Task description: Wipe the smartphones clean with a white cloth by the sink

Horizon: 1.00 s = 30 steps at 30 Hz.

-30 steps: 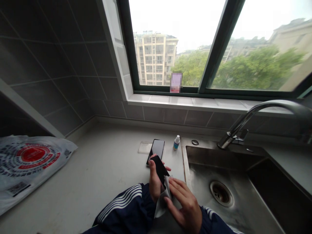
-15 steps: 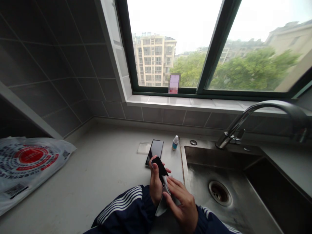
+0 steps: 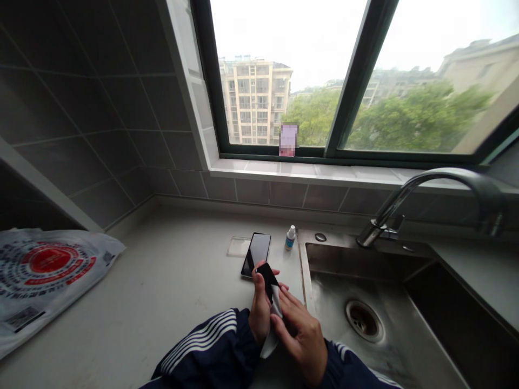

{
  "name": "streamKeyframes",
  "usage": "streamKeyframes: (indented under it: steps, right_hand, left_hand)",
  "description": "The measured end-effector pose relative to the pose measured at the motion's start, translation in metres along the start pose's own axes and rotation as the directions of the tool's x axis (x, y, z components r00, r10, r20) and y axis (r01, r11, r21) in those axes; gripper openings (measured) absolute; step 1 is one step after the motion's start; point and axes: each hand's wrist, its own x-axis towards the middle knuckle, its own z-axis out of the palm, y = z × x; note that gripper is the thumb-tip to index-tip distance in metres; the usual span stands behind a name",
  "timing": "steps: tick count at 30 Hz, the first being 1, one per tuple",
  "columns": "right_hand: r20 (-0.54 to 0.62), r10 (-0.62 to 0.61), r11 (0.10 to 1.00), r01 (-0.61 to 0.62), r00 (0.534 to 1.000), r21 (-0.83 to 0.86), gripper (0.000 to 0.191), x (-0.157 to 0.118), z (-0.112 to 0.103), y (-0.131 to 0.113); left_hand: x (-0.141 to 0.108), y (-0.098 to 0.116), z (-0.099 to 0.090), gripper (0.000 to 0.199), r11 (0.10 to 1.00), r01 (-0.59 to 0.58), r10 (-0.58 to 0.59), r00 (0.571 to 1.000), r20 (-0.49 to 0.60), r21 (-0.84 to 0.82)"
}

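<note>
A dark-framed window (image 3: 357,70) is overlooking a tiled corner, with a stone worktop (image 3: 162,259) running beneath it. A steel sink (image 3: 365,259) is sitting at three o'clock from the hands, its arched tap (image 3: 425,186) rising at two. A printed plastic bag (image 3: 48,270) is lying at nine o'clock. At twelve o'clock, a smartphone (image 3: 255,255) is resting screen up beside a clear rectangular piece (image 3: 238,246), while a small bottle (image 3: 290,239) is standing at one o'clock (upright, white-capped). The left hand (image 3: 259,305) is closing its grip around a black phone-shaped slab (image 3: 267,281) above the worktop, and the right hand (image 3: 300,340) is pressing a white wipe (image 3: 275,305) against it in a half-closed grip.
</note>
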Motion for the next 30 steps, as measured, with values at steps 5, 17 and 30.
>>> streamKeyframes:
  steps: [5,17,30]
  right_hand:
    - [0.042,-0.017,1.0,0.018,0.999,-0.023,0.049,-0.003,0.0,0.001]
    - [0.161,-0.106,0.975,0.134,0.981,-0.179,0.058,-0.006,-0.004,-0.005]
    - [0.059,-0.342,0.927,0.347,0.938,-0.142,0.035,0.0,-0.015,-0.001]
  left_hand:
    - [0.006,0.007,-0.002,0.07,0.997,0.066,-0.066,0.998,-0.002,0.046]
    - [0.012,0.021,0.009,0.065,0.982,0.15,-0.16,0.984,-0.075,-0.116]
    - [0.018,0.026,0.003,0.074,0.957,0.277,-0.269,0.959,0.091,-0.085]
